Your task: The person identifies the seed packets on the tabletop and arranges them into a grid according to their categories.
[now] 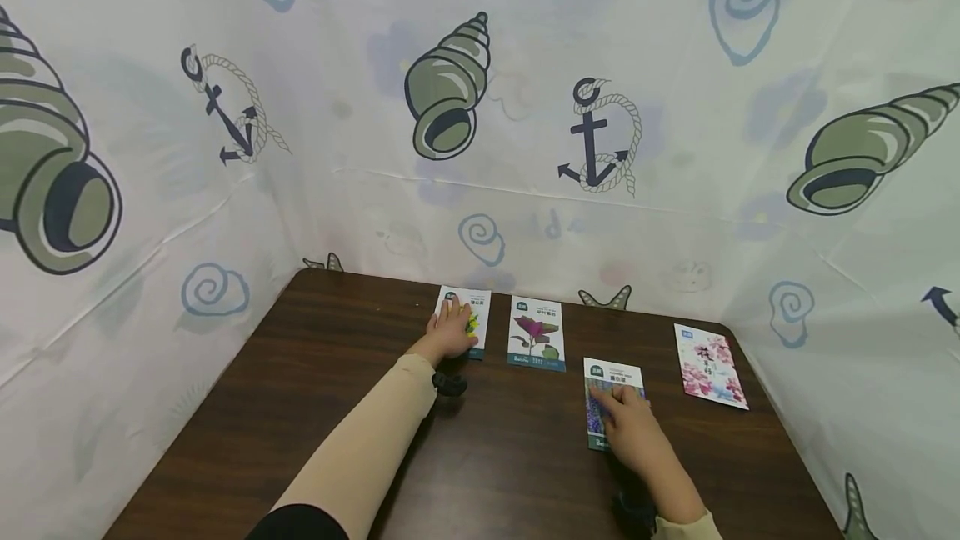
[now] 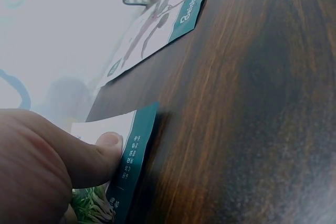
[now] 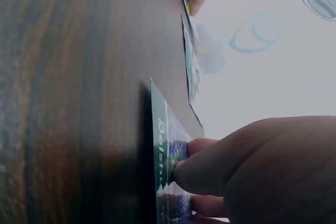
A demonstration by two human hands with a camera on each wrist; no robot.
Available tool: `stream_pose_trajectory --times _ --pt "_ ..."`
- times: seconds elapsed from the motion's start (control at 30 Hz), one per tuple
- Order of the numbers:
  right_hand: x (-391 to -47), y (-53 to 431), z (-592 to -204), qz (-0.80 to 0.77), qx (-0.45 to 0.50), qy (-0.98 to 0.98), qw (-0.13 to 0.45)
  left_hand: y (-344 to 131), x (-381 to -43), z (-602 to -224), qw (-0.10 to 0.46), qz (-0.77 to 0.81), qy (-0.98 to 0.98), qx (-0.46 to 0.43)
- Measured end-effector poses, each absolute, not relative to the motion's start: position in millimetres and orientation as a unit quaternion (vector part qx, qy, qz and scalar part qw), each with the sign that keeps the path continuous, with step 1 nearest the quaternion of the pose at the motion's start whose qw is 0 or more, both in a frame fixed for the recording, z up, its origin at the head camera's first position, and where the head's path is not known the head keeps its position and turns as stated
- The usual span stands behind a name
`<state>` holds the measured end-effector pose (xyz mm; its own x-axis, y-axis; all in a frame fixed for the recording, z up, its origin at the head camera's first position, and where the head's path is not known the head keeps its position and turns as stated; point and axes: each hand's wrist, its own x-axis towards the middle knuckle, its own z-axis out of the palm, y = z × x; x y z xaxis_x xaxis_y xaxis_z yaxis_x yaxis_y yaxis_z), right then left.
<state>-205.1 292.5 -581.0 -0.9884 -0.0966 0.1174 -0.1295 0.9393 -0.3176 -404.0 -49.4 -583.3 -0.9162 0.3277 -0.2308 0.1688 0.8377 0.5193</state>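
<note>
My left hand (image 1: 450, 330) rests with spread fingers on a seed packet (image 1: 480, 307) with yellow flowers, at the table's far edge. In the left wrist view, its thumb (image 2: 107, 148) lies on the packet's white part beside the green band. My right hand (image 1: 636, 430) touches a seed packet (image 1: 596, 432) with purple flowers, nearer me and to the right. Thumb and fingers (image 3: 202, 174) bear on its printed face in the right wrist view. Between the hands, toward the back, lies a packet (image 1: 536, 332) showing a dark pink flower.
A pink-blossom packet (image 1: 712, 365) lies slanted near the right edge of the dark wooden table (image 1: 495, 473). White cloth (image 1: 360, 215) printed with shells and anchors rises behind the table and along both sides.
</note>
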Motion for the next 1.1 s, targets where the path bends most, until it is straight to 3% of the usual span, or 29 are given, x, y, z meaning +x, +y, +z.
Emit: stream_pose_trajectory --times 1.1 --pt "-180 227 -573 0.119 0.139 -0.982 0.045 -50 -403 -580 0.151 0.262 0.944 0.132"
